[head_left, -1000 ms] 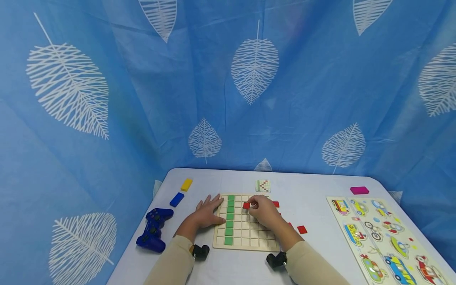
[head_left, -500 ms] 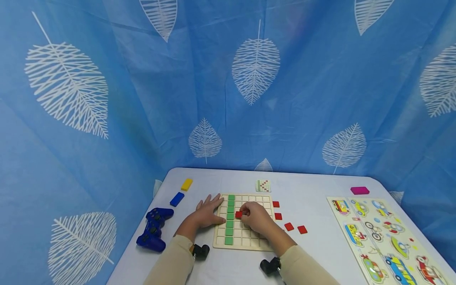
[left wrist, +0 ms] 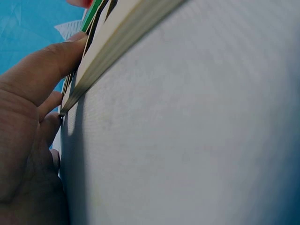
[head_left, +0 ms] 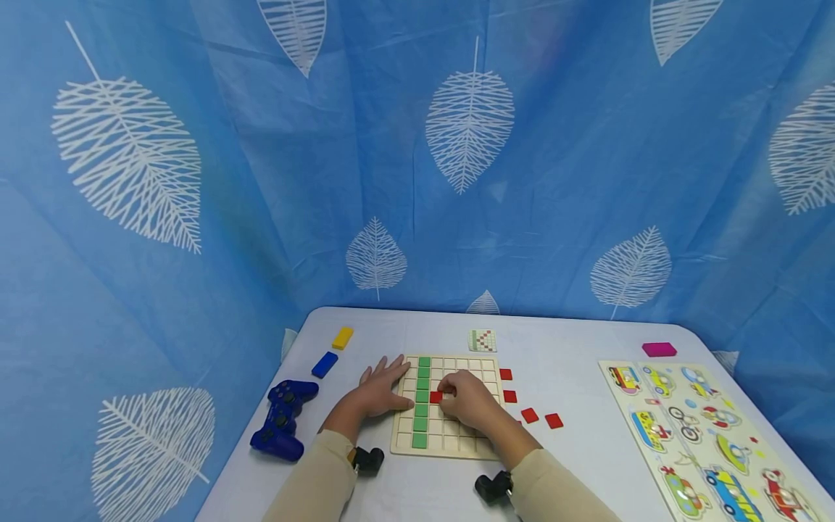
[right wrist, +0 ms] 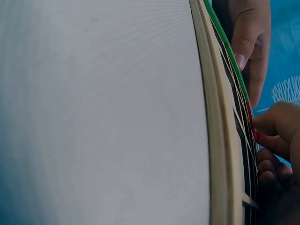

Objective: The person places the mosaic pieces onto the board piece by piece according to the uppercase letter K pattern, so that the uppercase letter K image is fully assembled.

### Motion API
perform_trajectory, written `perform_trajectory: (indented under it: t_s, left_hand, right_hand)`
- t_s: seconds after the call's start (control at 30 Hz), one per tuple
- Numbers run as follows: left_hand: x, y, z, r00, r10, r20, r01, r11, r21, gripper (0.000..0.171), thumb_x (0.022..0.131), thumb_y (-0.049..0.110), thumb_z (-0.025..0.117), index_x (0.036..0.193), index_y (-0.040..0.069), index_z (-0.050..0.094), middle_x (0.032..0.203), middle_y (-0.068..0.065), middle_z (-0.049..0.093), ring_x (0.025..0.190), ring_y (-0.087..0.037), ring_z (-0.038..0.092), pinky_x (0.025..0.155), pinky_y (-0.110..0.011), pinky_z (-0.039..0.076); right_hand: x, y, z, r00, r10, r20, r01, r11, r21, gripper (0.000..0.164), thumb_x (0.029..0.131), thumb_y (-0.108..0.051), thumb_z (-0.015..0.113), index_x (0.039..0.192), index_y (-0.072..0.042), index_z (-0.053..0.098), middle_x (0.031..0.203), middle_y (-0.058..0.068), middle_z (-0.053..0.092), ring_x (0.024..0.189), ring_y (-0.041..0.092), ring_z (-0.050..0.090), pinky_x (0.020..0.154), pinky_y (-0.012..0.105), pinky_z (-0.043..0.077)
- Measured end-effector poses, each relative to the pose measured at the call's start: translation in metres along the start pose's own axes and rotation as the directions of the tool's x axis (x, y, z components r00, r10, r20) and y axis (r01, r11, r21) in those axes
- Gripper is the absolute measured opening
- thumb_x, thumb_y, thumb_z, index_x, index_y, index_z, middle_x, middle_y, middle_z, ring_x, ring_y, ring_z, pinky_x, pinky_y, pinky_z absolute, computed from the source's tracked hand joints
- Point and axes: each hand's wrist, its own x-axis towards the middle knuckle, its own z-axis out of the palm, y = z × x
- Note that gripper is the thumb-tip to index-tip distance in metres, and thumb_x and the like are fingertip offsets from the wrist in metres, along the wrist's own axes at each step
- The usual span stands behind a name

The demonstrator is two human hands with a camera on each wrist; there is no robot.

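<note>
On the white table lies a square wooden grid board with a column of green tiles near its left side. My left hand rests with spread fingers on the board's left edge, its thumb over the rim in the left wrist view. Between thumb and fingertips, my right hand pinches a small red square tile. That tile sits at a cell just right of the green column, low against the board in the right wrist view. The right hand hides part of the grid.
Several loose red tiles lie right of the board. A small pattern card is behind it. To the left are a blue game controller, a blue block and a yellow block. A picture puzzle board and pink block stand right.
My right hand has carried the red tile left and nearer to me, over to the cell beside the green column. The left hand has stayed in place on the board's edge.
</note>
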Motion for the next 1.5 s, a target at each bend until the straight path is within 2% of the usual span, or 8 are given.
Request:
perform_trajectory:
  t_s: [0.3, 0.5, 0.7, 0.9, 1.17, 1.37, 1.43, 1.5]
  left_hand:
    - [0.001, 0.0, 0.0, 1.0, -0.002, 0.008, 0.002, 1.0, 0.014, 0.093, 0.087, 0.048, 0.083, 0.164, 0.024, 0.038, 0.176, 0.002, 0.02, 0.164, -0.031, 0.003, 0.131, -0.059, 0.0]
    - [0.001, -0.001, 0.001, 1.0, -0.001, 0.008, 0.001, 1.0, 0.019, 0.092, 0.088, 0.048, 0.081, 0.165, 0.025, 0.037, 0.176, 0.004, 0.019, 0.165, -0.03, 0.002, 0.131, -0.058, 0.0]
    - [0.001, -0.002, 0.002, 1.0, -0.009, 0.001, 0.009, 1.0, 0.0, 0.092, 0.086, 0.047, 0.083, 0.164, 0.025, 0.038, 0.176, 0.003, 0.02, 0.165, -0.031, 0.002, 0.131, -0.058, 0.0]
    - [0.002, -0.004, 0.004, 1.0, 0.002, -0.013, -0.002, 1.0, -0.018, 0.093, 0.086, 0.046, 0.084, 0.163, 0.024, 0.039, 0.176, 0.003, 0.021, 0.164, -0.031, 0.003, 0.131, -0.058, 0.0]
    - [0.001, -0.006, 0.007, 1.0, 0.004, -0.012, -0.004, 1.0, -0.01, 0.093, 0.085, 0.047, 0.084, 0.163, 0.023, 0.039, 0.176, 0.002, 0.021, 0.164, -0.032, 0.003, 0.131, -0.059, 0.001]
    - [0.0, -0.003, 0.005, 1.0, 0.011, -0.022, -0.012, 1.0, -0.014, 0.092, 0.086, 0.046, 0.084, 0.163, 0.023, 0.04, 0.176, 0.001, 0.021, 0.164, -0.032, 0.003, 0.131, -0.059, 0.0]
    - [0.0, -0.003, 0.005, 1.0, 0.01, -0.018, -0.01, 1.0, -0.008, 0.093, 0.086, 0.047, 0.084, 0.163, 0.024, 0.039, 0.176, 0.002, 0.021, 0.164, -0.032, 0.003, 0.131, -0.059, 0.0]
    - [-0.001, -0.002, 0.004, 1.0, 0.005, -0.014, -0.005, 1.0, -0.007, 0.093, 0.086, 0.047, 0.084, 0.163, 0.024, 0.039, 0.176, 0.002, 0.021, 0.164, -0.032, 0.003, 0.131, -0.058, 0.0]
  right_hand:
    - [-0.001, -0.003, 0.001, 0.999, 0.022, -0.03, -0.022, 1.0, 0.018, 0.011, 0.088, -0.015, 0.08, 0.099, -0.018, 0.078, 0.096, -0.002, 0.061, 0.092, 0.019, 0.054, 0.081, 0.036, 0.049]
    - [-0.002, 0.0, 0.0, 0.999, 0.022, -0.033, -0.021, 0.999, 0.037, 0.013, 0.091, -0.02, 0.08, 0.104, -0.019, 0.078, 0.097, -0.004, 0.062, 0.092, 0.018, 0.055, 0.081, 0.035, 0.051]
    - [-0.004, 0.014, -0.005, 0.993, 0.078, -0.088, -0.059, 0.978, 0.202, 0.006, 0.098, -0.022, 0.073, 0.103, -0.019, 0.074, 0.094, -0.004, 0.067, 0.085, 0.015, 0.059, 0.076, 0.032, 0.052]
    - [-0.008, 0.026, -0.028, 0.96, 0.206, -0.192, -0.138, 0.938, 0.318, 0.009, 0.101, -0.019, 0.068, 0.104, -0.011, 0.072, 0.097, 0.003, 0.07, 0.082, 0.017, 0.062, 0.07, 0.032, 0.052]
    - [-0.006, 0.06, -0.058, 0.921, 0.307, -0.24, -0.246, 0.936, 0.252, 0.021, 0.1, -0.02, 0.065, 0.115, -0.006, 0.069, 0.106, 0.01, 0.064, 0.091, 0.024, 0.058, 0.073, 0.035, 0.049]
    - [-0.004, 0.085, -0.069, 0.869, 0.432, -0.24, -0.35, 0.881, 0.32, 0.029, 0.099, -0.021, 0.065, 0.124, -0.007, 0.066, 0.116, 0.013, 0.061, 0.102, 0.027, 0.057, 0.08, 0.034, 0.051]
    - [-0.003, 0.089, -0.071, 0.861, 0.459, -0.216, -0.375, 0.863, 0.339, 0.031, 0.098, -0.02, 0.066, 0.127, -0.007, 0.065, 0.119, 0.014, 0.061, 0.105, 0.028, 0.057, 0.083, 0.035, 0.052]
    - [-0.002, 0.092, -0.072, 0.865, 0.466, -0.185, -0.391, 0.858, 0.332, 0.036, 0.096, -0.018, 0.068, 0.13, -0.008, 0.064, 0.124, 0.014, 0.061, 0.109, 0.029, 0.056, 0.087, 0.038, 0.053]
